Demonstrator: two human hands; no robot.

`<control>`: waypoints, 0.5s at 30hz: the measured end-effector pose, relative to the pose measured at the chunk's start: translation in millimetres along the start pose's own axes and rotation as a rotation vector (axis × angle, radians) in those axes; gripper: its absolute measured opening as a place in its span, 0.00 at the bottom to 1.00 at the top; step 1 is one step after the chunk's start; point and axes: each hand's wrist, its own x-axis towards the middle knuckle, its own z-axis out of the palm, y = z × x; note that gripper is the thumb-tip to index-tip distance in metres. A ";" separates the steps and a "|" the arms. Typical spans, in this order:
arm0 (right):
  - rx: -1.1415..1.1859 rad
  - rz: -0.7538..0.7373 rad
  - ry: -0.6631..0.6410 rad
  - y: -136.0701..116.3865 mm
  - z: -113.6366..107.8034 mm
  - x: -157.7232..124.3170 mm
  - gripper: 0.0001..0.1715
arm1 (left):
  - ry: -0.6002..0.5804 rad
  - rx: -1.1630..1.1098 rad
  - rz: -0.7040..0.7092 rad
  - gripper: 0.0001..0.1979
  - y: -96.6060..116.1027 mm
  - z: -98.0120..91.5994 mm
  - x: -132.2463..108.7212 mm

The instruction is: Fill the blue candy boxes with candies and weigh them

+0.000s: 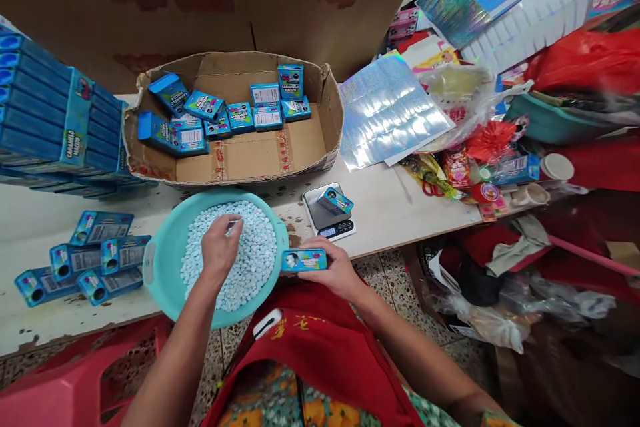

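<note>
My left hand [220, 248] is over the small pale blue candies [255, 253] that lie heaped in a turquoise basin [167, 280]. Its thumb and fingertips are drawn close together; whatever they may hold is hidden. My right hand [336, 270] grips a blue candy box [304, 259] at the basin's right rim. A round opening with something pale inside shows at the box's left end. Just beyond this hand, a digital scale [325, 213] bears another blue box [336, 200], lying tilted on its plate.
A cut-down cardboard box [250, 173] with several blue boxes stands behind the basin. Stacked blue boxes [35, 107] and several loose ones [120, 253] are at left. Holographic sheets [395, 107] and packaging clutter the right. A red stool [65, 380] stands below the table edge.
</note>
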 end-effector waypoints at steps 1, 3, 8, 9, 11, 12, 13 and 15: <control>-0.014 0.034 0.025 5.4 -11.2 -10.7 0.23 | -0.026 -0.026 0.073 0.11 16.9 8.4 6.3; -0.031 0.111 0.081 17.1 -31.4 -31.4 0.21 | -0.113 -0.054 0.241 0.10 51.4 31.6 18.9; -0.019 0.255 0.261 39.9 -65.1 -62.9 0.22 | -0.414 0.085 0.652 0.23 119.2 108.6 44.4; -0.013 0.264 0.303 42.3 -69.1 -63.4 0.23 | -0.475 0.115 0.698 0.25 126.5 121.8 48.6; -0.012 0.270 0.387 45.6 -74.7 -57.3 0.23 | -0.565 0.137 0.700 0.22 133.3 138.6 56.1; -0.017 0.268 0.432 47.1 -76.4 -50.4 0.24 | -0.563 0.126 0.653 0.20 133.2 140.9 59.0; -0.028 0.261 0.475 49.0 -77.5 -41.1 0.25 | -0.522 0.104 0.587 0.19 130.9 138.7 61.2; -0.052 0.216 0.541 54.6 -78.2 -15.8 0.26 | -0.358 0.038 0.464 0.19 122.0 121.6 62.6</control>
